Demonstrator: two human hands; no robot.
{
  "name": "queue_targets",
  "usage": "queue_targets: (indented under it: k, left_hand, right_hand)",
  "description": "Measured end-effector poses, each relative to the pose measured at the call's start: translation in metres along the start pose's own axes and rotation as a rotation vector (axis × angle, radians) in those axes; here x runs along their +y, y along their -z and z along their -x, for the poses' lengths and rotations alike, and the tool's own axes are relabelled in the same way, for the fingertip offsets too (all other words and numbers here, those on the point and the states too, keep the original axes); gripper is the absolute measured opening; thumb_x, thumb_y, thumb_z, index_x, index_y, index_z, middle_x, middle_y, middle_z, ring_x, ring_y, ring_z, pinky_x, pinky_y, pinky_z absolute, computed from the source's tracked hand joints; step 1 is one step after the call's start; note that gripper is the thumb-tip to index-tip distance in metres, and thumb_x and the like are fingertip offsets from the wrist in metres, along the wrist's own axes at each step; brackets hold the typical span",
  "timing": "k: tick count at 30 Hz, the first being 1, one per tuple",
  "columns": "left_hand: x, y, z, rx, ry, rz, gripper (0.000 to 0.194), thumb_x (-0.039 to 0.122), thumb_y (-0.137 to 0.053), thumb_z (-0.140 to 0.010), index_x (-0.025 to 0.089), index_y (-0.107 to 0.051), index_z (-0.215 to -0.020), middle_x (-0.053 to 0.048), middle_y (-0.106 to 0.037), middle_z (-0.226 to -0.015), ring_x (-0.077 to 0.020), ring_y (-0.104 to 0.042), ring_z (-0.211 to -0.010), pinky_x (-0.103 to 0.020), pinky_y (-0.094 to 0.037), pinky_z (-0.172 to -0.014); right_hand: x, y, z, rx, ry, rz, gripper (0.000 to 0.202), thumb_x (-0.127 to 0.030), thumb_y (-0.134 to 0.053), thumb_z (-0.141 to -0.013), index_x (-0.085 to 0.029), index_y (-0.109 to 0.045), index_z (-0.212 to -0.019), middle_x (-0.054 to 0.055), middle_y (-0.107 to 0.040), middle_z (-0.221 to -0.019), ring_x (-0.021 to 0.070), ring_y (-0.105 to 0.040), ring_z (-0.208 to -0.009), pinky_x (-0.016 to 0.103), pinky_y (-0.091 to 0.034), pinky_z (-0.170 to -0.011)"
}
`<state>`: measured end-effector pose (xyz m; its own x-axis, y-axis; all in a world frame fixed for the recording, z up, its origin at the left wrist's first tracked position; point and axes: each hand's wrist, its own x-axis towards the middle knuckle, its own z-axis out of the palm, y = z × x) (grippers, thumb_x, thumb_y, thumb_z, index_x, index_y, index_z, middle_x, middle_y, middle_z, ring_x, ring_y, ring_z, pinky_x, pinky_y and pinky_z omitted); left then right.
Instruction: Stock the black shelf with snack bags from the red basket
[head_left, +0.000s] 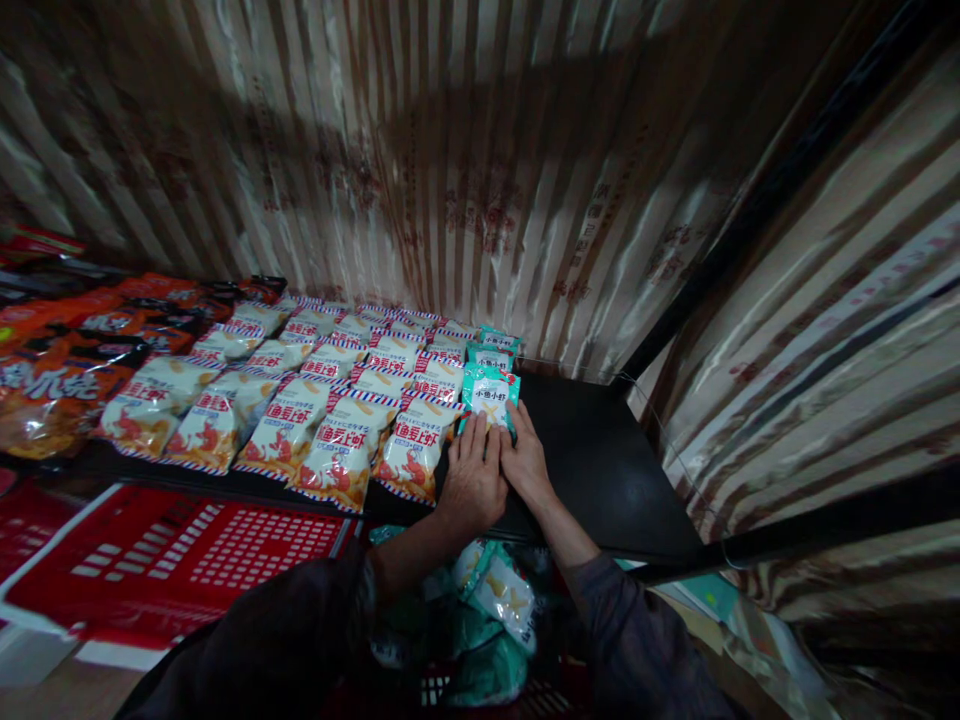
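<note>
A small teal-and-white snack bag lies face up on the black shelf, in front of two similar bags. My left hand rests on its lower edge, fingers stretched out and flat. Against its lower right corner lies my right hand, its fingers also extended. The two hands touch or nearly touch each other. Neither wraps round the bag; the fingertips press on it. Below, between my forearms, several more teal bags sit in a red basket, partly hidden in shadow.
Rows of white-and-orange snack bags fill the shelf to the left. Farther left are orange-and-black bags. A red plastic basket stands below the shelf front. Behind hangs a pleated curtain; a dark post rises at right.
</note>
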<state>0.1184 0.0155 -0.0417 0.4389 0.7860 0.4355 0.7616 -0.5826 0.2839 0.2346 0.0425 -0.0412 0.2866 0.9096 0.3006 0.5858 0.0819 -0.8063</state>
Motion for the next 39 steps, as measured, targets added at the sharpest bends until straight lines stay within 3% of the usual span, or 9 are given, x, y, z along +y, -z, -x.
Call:
queue_targets:
  k: [11,16,22,33,39]
  left_hand:
    - [-0.003,-0.006,0.002,0.112,-0.068,0.000,0.067,0.019,-0.046,-0.079,-0.001,-0.036,-0.142,-0.028,-0.025,-0.153,-0.0369,-0.014,-0.146,-0.056,-0.022,-0.113]
    - [-0.002,-0.004,0.002,0.117,-0.071,0.002,0.067,0.019,-0.045,-0.078,0.001,-0.036,-0.142,-0.026,-0.026,-0.154,-0.0359,-0.014,-0.146,-0.056,-0.022,-0.113]
    - [-0.003,-0.002,0.001,0.095,-0.090,0.016,0.066,0.020,-0.046,-0.079,0.000,-0.037,-0.141,-0.026,-0.028,-0.153,-0.0359,-0.016,-0.146,-0.055,-0.022,-0.113]
    - [-0.004,-0.003,0.000,0.071,-0.106,0.026,0.069,0.020,-0.047,-0.075,-0.002,-0.037,-0.140,-0.027,-0.031,-0.151,-0.0372,-0.019,-0.145,-0.056,-0.023,-0.113]
    - [-0.004,-0.002,0.000,0.076,-0.125,0.081,0.066,0.019,-0.046,-0.078,0.000,-0.037,-0.140,-0.028,-0.029,-0.152,-0.0369,-0.016,-0.146,-0.058,-0.023,-0.113]
  right_hand:
    - [-0.004,0.003,0.011,0.038,0.001,0.088,0.052,-0.031,-0.044,-0.090,-0.015,-0.047,-0.140,0.014,-0.035,-0.153,0.0259,-0.035,-0.141,0.041,-0.034,-0.113]
    - [-0.004,0.004,0.013,0.048,0.016,0.079,0.051,-0.032,-0.044,-0.091,-0.019,-0.046,-0.141,0.012,-0.036,-0.153,0.0247,-0.037,-0.140,0.040,-0.035,-0.112]
    - [-0.007,0.007,0.012,0.044,-0.014,0.100,0.053,-0.032,-0.044,-0.091,-0.014,-0.046,-0.140,0.016,-0.036,-0.152,0.0265,-0.035,-0.141,0.043,-0.035,-0.113]
    - [-0.003,0.004,0.016,-0.009,0.035,0.101,0.052,-0.030,-0.043,-0.090,-0.013,-0.046,-0.140,0.014,-0.040,-0.151,0.0236,-0.039,-0.139,0.039,-0.036,-0.113]
    - [-0.005,0.010,0.022,0.037,0.026,0.135,0.052,-0.027,-0.044,-0.089,-0.016,-0.047,-0.139,0.013,-0.038,-0.152,0.0256,-0.035,-0.141,0.043,-0.034,-0.113]
